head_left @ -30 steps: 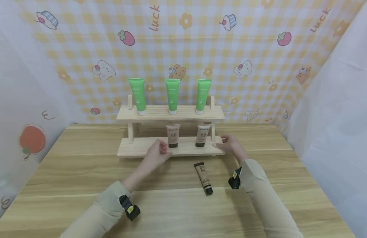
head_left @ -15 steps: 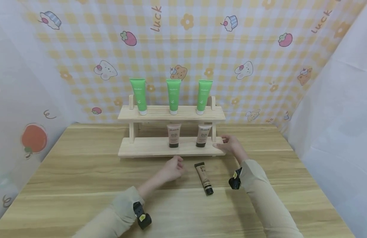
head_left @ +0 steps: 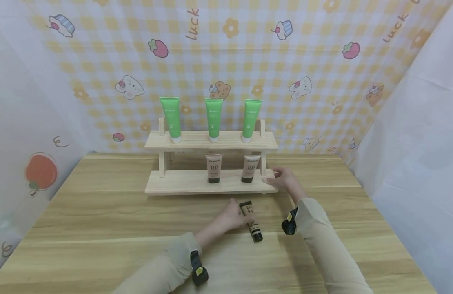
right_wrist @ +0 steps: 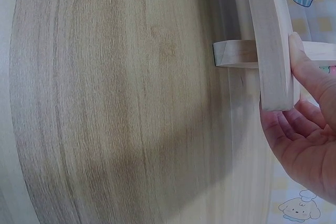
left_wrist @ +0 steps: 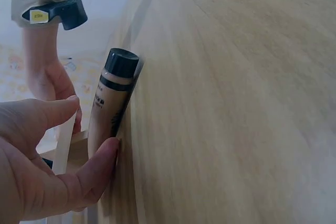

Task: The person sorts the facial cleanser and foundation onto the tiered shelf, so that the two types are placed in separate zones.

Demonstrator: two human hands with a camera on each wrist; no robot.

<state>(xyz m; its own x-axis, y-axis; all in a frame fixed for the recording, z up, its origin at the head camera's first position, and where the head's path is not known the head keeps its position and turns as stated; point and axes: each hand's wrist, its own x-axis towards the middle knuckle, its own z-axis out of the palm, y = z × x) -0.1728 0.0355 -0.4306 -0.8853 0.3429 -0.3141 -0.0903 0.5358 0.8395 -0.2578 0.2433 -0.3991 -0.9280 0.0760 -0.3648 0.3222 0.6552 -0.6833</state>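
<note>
A beige tube with black ends (head_left: 257, 235) lies on the table in front of the two-tier wooden shelf (head_left: 182, 185). My left hand (head_left: 228, 216) is at this tube, overlapping its middle in the head view. In the left wrist view, a fingertip (left_wrist: 108, 148) is right at the tube (left_wrist: 107, 103), while the thumb stands apart from it. My right hand (head_left: 285, 181) grips the right end of the lower board. Up close, the right wrist view shows the thumb on top of the board (right_wrist: 273, 66) and the fingers beneath.
On the lower board stand two pinkish BB cream tubes, one in the middle (head_left: 214, 168) and one to the right (head_left: 250, 168). Three green tubes, the middle one (head_left: 213, 118) among them, stand on the upper board. A checkered cloth (head_left: 226, 61) hangs behind.
My left hand has moved from the front edge of the lower board, forward and right, to the beige tube. The right hand keeps its hold on the shelf.
</note>
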